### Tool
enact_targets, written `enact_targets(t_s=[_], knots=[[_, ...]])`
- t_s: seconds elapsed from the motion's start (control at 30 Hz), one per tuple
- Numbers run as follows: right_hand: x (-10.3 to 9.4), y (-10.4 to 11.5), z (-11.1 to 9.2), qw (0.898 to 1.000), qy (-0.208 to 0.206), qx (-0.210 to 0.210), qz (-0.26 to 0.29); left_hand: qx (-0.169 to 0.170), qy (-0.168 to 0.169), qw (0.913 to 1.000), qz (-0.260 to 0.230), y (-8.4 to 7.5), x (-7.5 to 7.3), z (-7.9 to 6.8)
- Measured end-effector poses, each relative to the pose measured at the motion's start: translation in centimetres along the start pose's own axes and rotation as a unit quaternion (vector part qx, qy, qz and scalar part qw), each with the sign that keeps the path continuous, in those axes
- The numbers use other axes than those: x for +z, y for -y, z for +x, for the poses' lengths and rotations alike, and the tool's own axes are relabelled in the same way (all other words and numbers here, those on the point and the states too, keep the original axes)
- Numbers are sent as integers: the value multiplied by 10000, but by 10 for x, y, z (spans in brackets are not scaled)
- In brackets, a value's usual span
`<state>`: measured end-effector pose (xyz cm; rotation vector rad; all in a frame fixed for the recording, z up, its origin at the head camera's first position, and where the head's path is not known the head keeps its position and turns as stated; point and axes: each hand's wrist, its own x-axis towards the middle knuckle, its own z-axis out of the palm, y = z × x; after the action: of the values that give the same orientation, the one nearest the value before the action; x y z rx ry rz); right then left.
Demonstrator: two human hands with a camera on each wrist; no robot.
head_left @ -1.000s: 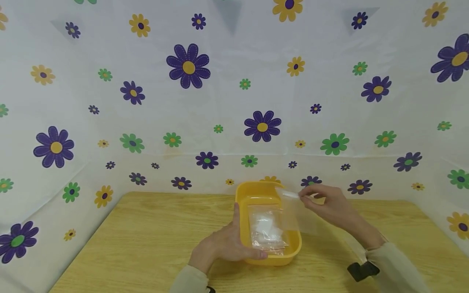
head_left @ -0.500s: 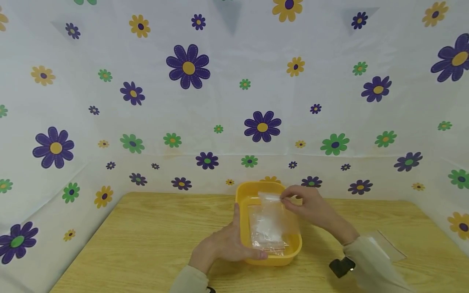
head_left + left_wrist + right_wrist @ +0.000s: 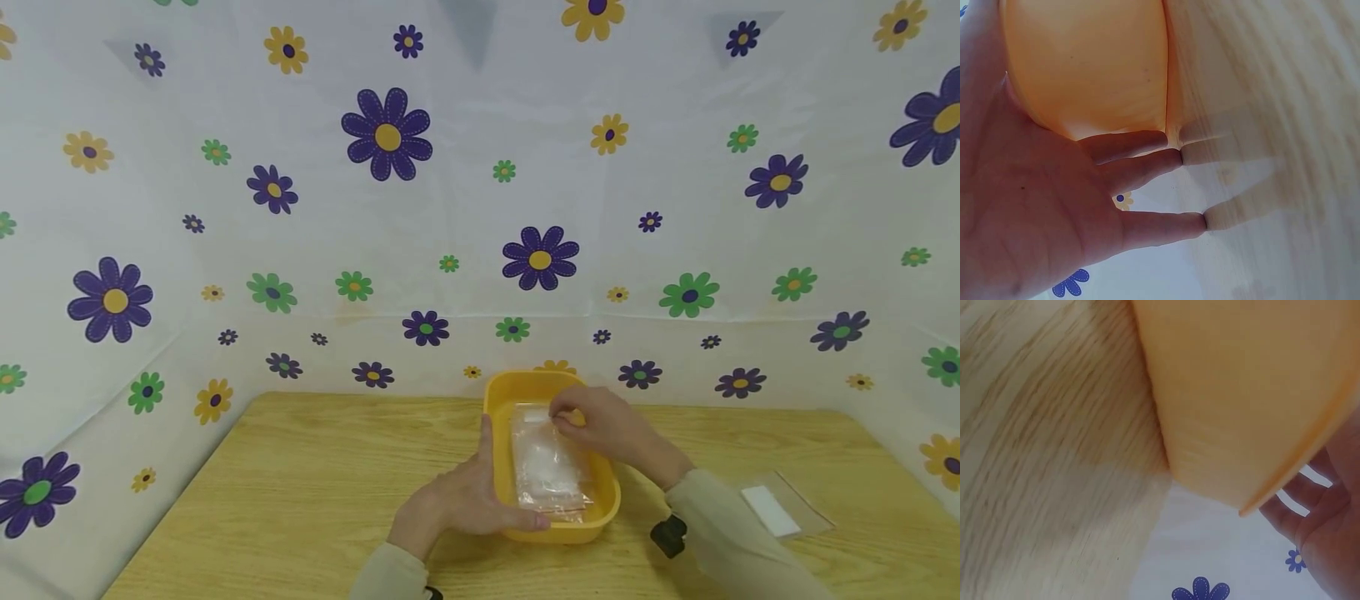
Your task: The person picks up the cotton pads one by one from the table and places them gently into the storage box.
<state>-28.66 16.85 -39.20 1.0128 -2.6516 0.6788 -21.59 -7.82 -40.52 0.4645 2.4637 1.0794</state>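
A yellow plastic tub [image 3: 498, 467] stands at the table's middle, with clear zip-lock bags [image 3: 553, 471] holding something white stacked inside it. My left hand [image 3: 461, 500] spans the tub's near left corner, thumb over the near rim and index finger along the left side. In the left wrist view its other fingers [image 3: 1154, 228] are straight, tips at the tabletop. My right hand [image 3: 603, 423] reaches over the right rim and pinches the far edge of the uppermost bag, low in the tub. In the right wrist view the tub wall [image 3: 1241, 394] hides the bag and fingertips.
Another clear bag with a white rectangle [image 3: 772, 510] lies on the wooden table [image 3: 322, 483] to the right, beside the right sleeve. A white sheet with flowers [image 3: 465, 200] encloses the back and sides. A black strap [image 3: 669, 535] hangs at my right wrist.
My right hand has moved left and carried its bag from the tub's right rim down onto the other bags inside. The bag on the right came into view. My left hand stays put.
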Motion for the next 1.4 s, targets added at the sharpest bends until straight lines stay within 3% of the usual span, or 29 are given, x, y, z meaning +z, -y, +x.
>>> enact_targets(t_s=[0.17,0.53,0.67,0.83,1.0,1.23,1.4], knots=[[7,-1,6,9983,357,20,-463,54,8,10000,-15,1,0,0],[14,10,8,9907,1098,496,-633,-253,-92,9996,113,0,2,-2],[14,10,7,9901,1149,405,-697,-360,-133,9991,167,0,3,-4],[6,10,-1,9952,786,22,-584,-459,-150,9986,211,-1,2,-5],[-13,13,-22,9978,198,-148,-615,-379,-179,9988,251,-3,2,-4],[-40,5,-70,9928,-755,227,-896,-296,-193,9993,137,-3,3,-4],[-57,-10,-110,9828,-1304,523,-1198,-371,-184,9990,139,-4,3,-4]])
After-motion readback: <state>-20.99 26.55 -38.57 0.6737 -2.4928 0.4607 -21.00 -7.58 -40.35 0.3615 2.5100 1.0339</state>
